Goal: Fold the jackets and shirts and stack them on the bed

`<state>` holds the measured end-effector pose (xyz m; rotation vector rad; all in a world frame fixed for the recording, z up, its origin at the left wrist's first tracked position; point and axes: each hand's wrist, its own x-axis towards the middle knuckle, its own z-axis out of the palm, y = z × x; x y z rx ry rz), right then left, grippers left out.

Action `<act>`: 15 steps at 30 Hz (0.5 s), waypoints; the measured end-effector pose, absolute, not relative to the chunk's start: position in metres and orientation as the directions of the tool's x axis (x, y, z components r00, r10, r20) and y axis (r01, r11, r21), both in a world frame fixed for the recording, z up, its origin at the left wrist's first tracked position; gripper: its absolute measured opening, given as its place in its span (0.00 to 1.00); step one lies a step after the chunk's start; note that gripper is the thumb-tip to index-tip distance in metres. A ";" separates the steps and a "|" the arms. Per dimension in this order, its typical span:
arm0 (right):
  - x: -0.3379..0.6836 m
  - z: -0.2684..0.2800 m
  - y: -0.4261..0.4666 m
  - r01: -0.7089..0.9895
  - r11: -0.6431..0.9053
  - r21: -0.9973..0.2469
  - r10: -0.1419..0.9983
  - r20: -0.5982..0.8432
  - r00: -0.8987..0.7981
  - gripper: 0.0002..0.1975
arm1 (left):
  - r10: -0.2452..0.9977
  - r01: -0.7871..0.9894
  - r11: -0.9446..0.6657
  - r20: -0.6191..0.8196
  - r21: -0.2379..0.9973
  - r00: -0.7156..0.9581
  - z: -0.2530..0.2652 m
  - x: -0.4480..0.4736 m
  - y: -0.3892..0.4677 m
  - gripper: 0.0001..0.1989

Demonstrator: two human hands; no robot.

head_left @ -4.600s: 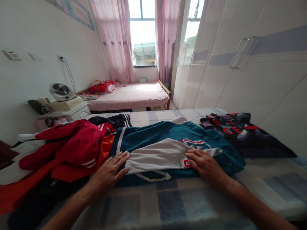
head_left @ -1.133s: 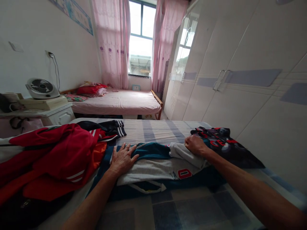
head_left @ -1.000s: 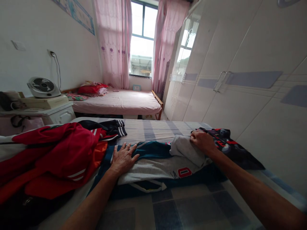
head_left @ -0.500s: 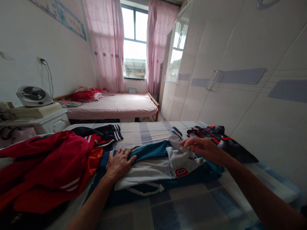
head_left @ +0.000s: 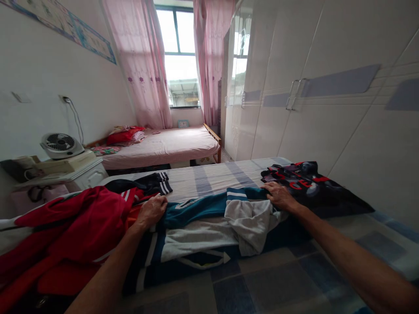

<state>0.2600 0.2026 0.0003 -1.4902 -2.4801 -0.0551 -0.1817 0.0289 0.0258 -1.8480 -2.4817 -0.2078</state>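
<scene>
A teal and grey jacket (head_left: 199,237) lies across the checked bed in front of me, its grey sleeve (head_left: 248,222) folded inward over the body. The sleeve's teal cuff with white stripes (head_left: 237,194) lies near the far edge. At the jacket's far left corner, my left hand (head_left: 152,212) has its fingers curled closed on the fabric. My right hand (head_left: 278,195) pinches the far right edge, with some fingertips hidden by cloth. The left forearm passes in front of a red jacket (head_left: 94,218).
Dark trousers with striped cuffs (head_left: 153,183) lie behind the red jacket. A black and red printed garment (head_left: 314,187) rests beyond my right hand. White wardrobes (head_left: 343,139) line the right side. A fan (head_left: 62,145) stands at left, near a pink bed (head_left: 170,146).
My left hand has gone from lying flat on the jacket to gripping its far left corner. My right hand has let the sleeve down and moved to the far right edge; the red letter is covered.
</scene>
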 end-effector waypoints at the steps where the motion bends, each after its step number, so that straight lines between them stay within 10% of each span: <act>1: 0.259 -0.003 0.204 0.876 0.471 -0.100 0.868 0.227 -0.441 0.18 | 0.944 0.954 0.287 0.143 0.085 -0.297 0.026 -0.183 0.030 0.15; 9: 0.263 -0.008 0.198 0.886 0.446 -0.126 0.875 0.269 -0.402 0.18 | 0.871 0.923 0.375 0.306 0.088 -0.384 0.011 -0.181 0.028 0.19; 15: 0.266 -0.020 0.189 0.870 0.438 -0.228 0.887 0.266 -0.377 0.21 | 0.952 0.986 0.159 0.257 0.058 -0.169 0.002 -0.185 0.019 0.20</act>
